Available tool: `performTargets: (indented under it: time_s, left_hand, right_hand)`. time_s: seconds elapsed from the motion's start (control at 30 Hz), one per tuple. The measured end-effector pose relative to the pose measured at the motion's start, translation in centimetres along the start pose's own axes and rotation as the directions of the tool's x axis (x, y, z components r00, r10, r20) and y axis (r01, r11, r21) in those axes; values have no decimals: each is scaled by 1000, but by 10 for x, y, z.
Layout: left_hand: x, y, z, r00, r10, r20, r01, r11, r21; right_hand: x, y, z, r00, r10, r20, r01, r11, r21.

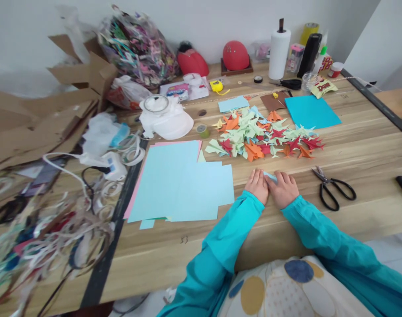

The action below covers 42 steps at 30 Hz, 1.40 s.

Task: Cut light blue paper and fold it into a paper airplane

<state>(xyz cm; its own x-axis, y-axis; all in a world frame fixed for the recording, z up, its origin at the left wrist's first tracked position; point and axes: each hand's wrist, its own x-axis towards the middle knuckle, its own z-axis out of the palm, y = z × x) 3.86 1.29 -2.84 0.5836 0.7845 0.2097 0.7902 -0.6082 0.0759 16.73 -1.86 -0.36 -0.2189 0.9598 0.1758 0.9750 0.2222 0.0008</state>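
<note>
My left hand (258, 186) and my right hand (284, 189) rest side by side on the wooden table (369, 149), both pressing down on a small piece of light blue paper (270, 176) that shows between the fingers. Most of that paper is hidden under the hands. Just beyond them lies a pile of folded paper shapes (263, 136) in green, orange and red. A stack of light blue sheets (184, 182) lies to the left of my left hand. Black scissors (335, 188) lie to the right of my right hand.
A teal sheet (311, 111) lies at the back right. A paper towel roll (279, 53), bottles and a second pair of scissors (288, 83) stand along the far edge. Cardboard (39, 123), plastic bags and tangled strips (49, 237) crowd the left side.
</note>
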Motion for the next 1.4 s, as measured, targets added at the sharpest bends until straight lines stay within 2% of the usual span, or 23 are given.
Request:
performTargets:
  time_s: [0.1,0.4,0.57,0.7,0.8,0.97,1.2,1.4]
  left_hand:
    - [-4,-4,-4,1000,25,-3,-25,999,-44]
    - [-9,-5,-10,1000,17,-3,-17,998,-59]
    - [-10,0,-16,995,-70,-73,69,998,-13]
    - [-10,4,-14,993,-82,-84,80,997,-16]
    - [-12,5,-10,989,-91,-114,88,996,-24]
    - [-16,3,-9,985,-95,-145,88,995,-53]
    - [-20,2,-12,990,-83,-116,74,994,-77]
    - [-39,2,-16,991,-93,-97,85,993,-77]
  right_hand:
    - [0,2,0,1000,-21,-5,21,1000,7]
    - [-27,31,-3,984,-32,-176,35,999,11]
    - [-14,26,-5,991,-28,-134,33,999,37]
    - [9,15,1,986,-156,-58,162,981,105]
    - [19,10,5,986,-165,1,163,979,124]
    - [19,9,5,987,-154,40,148,982,116]
    - [14,9,9,997,-79,8,77,989,122]
    - [14,8,10,998,-69,-1,68,990,127]
